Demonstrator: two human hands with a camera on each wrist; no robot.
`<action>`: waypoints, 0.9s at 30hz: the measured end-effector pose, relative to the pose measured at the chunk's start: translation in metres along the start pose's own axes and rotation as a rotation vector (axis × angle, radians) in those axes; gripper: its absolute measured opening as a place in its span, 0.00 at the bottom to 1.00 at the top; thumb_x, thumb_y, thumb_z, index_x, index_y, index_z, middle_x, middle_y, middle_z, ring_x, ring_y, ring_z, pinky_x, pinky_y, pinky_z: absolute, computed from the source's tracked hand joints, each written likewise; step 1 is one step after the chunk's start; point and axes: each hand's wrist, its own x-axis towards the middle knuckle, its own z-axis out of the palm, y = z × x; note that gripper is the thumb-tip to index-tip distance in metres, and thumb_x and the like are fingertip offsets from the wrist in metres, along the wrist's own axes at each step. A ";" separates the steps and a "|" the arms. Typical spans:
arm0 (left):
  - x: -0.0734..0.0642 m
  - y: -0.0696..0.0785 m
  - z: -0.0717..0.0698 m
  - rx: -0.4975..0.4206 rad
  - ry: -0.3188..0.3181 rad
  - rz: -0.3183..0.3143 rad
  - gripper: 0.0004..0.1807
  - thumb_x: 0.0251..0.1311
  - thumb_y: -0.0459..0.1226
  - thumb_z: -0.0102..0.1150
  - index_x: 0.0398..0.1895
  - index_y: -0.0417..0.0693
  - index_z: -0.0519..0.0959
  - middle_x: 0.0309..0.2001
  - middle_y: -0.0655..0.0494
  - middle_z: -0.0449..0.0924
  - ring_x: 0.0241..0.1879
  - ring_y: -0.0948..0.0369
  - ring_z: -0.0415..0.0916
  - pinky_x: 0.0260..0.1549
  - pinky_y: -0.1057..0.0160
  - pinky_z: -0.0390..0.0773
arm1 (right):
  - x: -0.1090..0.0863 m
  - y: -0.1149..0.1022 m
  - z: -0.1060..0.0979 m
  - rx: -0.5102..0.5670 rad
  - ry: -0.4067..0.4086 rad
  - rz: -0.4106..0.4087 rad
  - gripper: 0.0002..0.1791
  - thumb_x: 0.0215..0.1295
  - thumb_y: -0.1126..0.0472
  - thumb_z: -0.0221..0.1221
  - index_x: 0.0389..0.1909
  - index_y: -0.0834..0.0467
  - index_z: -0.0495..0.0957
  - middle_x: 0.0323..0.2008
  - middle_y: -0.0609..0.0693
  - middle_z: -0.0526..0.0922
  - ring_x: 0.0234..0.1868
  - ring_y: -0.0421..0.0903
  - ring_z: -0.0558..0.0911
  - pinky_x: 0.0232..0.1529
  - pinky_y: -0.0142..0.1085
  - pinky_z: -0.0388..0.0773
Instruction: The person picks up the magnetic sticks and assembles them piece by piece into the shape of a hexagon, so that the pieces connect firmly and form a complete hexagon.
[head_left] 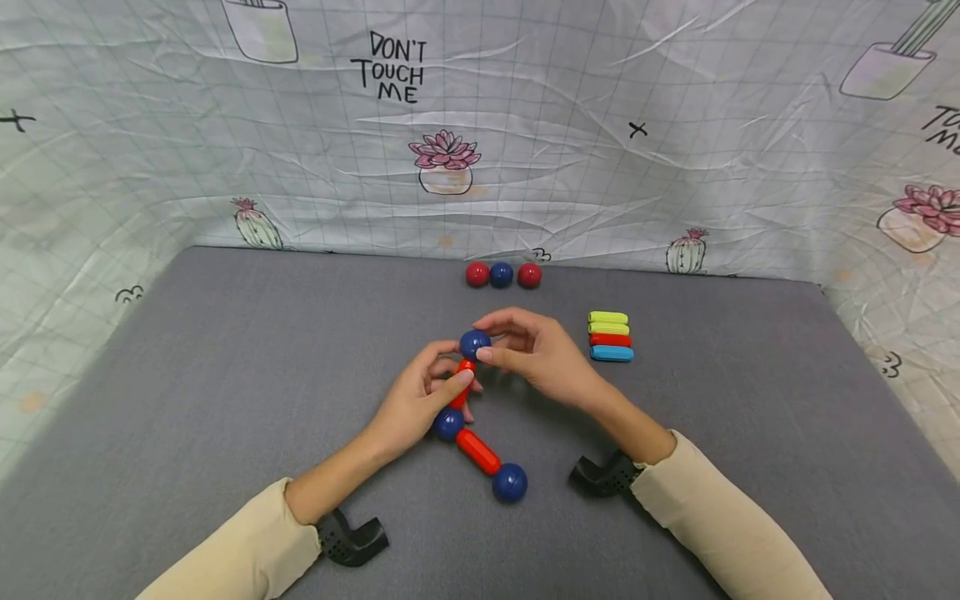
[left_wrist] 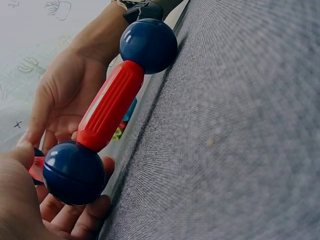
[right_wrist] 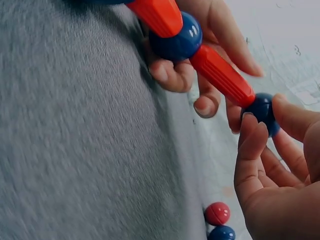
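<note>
A chain of blue balls and red rods hangs bent between my hands. My left hand [head_left: 414,398] holds the upper red rod [right_wrist: 222,76] between thumb and fingers. At that rod's far end, my right hand [head_left: 551,357] pinches a blue ball [head_left: 472,342] with thumb and fingertips; ball and rod touch. Below the left fingers is the middle blue ball [left_wrist: 74,173]. From it a second red rod [head_left: 478,452] slants toward the near right, ending in another blue ball [head_left: 510,482]. The left palm is partly hidden in the head view.
At the back of the grey table [head_left: 300,333] stand a red ball [head_left: 477,274], a blue ball [head_left: 501,275] and another red ball [head_left: 529,275] in a row. Right of the hands lie stacked rods: yellow [head_left: 609,328], red [head_left: 611,340] and blue [head_left: 612,353]. A patterned cloth [head_left: 555,183] rises behind.
</note>
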 end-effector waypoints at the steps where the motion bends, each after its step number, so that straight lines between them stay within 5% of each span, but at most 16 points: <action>1: 0.000 0.000 0.000 -0.007 0.005 0.001 0.20 0.71 0.37 0.50 0.63 0.43 0.63 0.40 0.36 0.78 0.25 0.48 0.80 0.31 0.58 0.80 | 0.000 0.001 0.001 0.013 0.003 0.002 0.17 0.64 0.64 0.62 0.54 0.59 0.76 0.47 0.53 0.80 0.41 0.50 0.81 0.41 0.45 0.79; 8: -0.001 -0.001 0.000 -0.023 0.033 0.032 0.21 0.72 0.35 0.47 0.64 0.41 0.59 0.36 0.37 0.77 0.23 0.48 0.80 0.27 0.57 0.81 | 0.001 0.001 0.009 0.071 -0.002 0.026 0.18 0.66 0.67 0.59 0.57 0.60 0.76 0.51 0.55 0.78 0.43 0.51 0.82 0.42 0.41 0.80; 17: -0.003 -0.004 -0.003 0.031 0.104 0.043 0.18 0.72 0.37 0.49 0.62 0.45 0.64 0.35 0.43 0.81 0.21 0.50 0.79 0.12 0.66 0.67 | 0.003 0.001 0.011 0.050 -0.041 0.010 0.18 0.68 0.68 0.56 0.58 0.62 0.75 0.51 0.53 0.78 0.42 0.53 0.82 0.44 0.41 0.80; 27: 0.000 -0.001 -0.003 -0.036 0.145 0.046 0.19 0.69 0.37 0.53 0.61 0.44 0.67 0.35 0.38 0.79 0.20 0.49 0.79 0.13 0.66 0.69 | -0.014 -0.002 -0.029 -0.161 -0.004 -0.002 0.16 0.68 0.64 0.58 0.56 0.62 0.76 0.50 0.59 0.79 0.44 0.50 0.82 0.44 0.50 0.78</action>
